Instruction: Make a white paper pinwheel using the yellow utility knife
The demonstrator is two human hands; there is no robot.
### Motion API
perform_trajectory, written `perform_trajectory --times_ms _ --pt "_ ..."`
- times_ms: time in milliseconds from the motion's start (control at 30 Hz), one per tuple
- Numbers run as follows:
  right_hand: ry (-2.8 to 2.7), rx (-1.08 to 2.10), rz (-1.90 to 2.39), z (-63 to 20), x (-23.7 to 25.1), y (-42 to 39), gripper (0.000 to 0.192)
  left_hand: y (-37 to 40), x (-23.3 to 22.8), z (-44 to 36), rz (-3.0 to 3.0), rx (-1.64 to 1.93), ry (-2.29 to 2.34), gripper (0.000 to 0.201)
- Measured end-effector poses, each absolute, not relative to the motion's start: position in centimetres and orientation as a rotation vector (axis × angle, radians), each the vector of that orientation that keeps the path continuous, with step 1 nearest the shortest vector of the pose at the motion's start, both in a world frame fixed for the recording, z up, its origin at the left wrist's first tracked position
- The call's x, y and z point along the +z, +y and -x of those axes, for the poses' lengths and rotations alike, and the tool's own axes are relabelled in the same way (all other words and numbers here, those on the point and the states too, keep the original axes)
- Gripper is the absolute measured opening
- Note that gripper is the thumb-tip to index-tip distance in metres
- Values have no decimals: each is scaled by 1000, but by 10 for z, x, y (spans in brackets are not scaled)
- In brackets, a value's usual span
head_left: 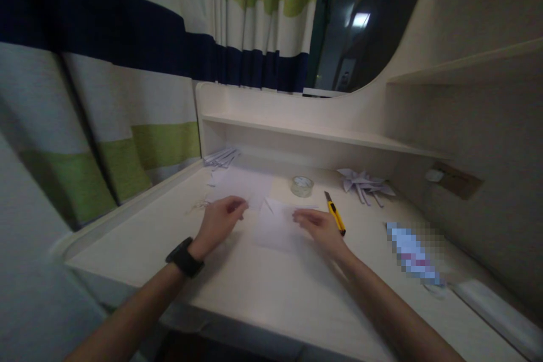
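While both rest on the bench (263, 288), the left hand (220, 220) (fingers curled) and right hand (320, 227) pinch the paper (274, 229); knife (335, 214) at 3 o'clock, bare bench at 6.

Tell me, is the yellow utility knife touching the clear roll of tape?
Apart. The head view shows bare desk between the yellow utility knife and the clear roll of tape.
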State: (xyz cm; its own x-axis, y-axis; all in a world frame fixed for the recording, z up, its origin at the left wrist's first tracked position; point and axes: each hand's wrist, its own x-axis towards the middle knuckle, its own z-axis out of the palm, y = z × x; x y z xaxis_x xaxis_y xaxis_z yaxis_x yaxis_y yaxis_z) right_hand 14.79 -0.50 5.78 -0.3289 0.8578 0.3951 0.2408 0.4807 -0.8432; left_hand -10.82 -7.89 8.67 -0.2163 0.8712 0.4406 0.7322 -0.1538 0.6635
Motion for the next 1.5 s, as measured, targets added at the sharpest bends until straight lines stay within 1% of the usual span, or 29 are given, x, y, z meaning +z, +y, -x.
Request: perform_trajectory --times_ms 67,100,167,300,400,467,600,667,733,800,900,1000,1100,1200,1367,1500 --pt "-1613 1222 857 -125 65 -16 39 -71 89 78 -1848 1337 1736 29" --pt "-1533 1317 828 -117 68 -19 45 -67 89 65 -1860 1331 1664 29" --pt "-1406 1365 835 -110 70 -22 46 -60 88 46 -1913 1306 1575 30" --pt "-1287 1279 905 -120 64 -18 41 -49 83 28 -1994 1248 1473 29" --pt "-1285 1260 899 -131 56 -12 40 -43 78 19 -2013 1194 1407 28" --pt "-1310 1192 898 -136 52 -7 36 -38 76 14 -2023 1168 1358 26" --pt "-1440 960 936 -146 47 -1 27 -28 79 9 -2085 1229 1426 21" --pt "-1613 792 987 -152 47 -1 21 -24 81 9 -2158 1234 1525 21" --pt "-1835 588 1017 -156 48 -3 16 -20 80 10 -2280 1147 1563 28" --pt "-2007 421 1019 -157 49 -6 18 -19 76 10 -2403 1022 1540 37" --pt "-2109 312 1012 -156 51 -9 22 -18 66 10 -2511 903 1466 37" --pt "-2139 275 1007 -155 51 -10 22 -18 57 9 -2510 905 1472 32" --pt "-2137 243 1020 -155 52 -10 19 -18 53 8 -2430 942 1486 31" --pt "-2127 271 1054 -157 54 -11 16 -16 50 10 -2306 1007 1404 30" --pt "-2070 397 1050 -159 57 -11 20 -16 50 14 -2120 1097 1252 30" --pt "-1901 630 1037 -157 53 -8 23 -17 52 13 -2018 1129 1224 30"
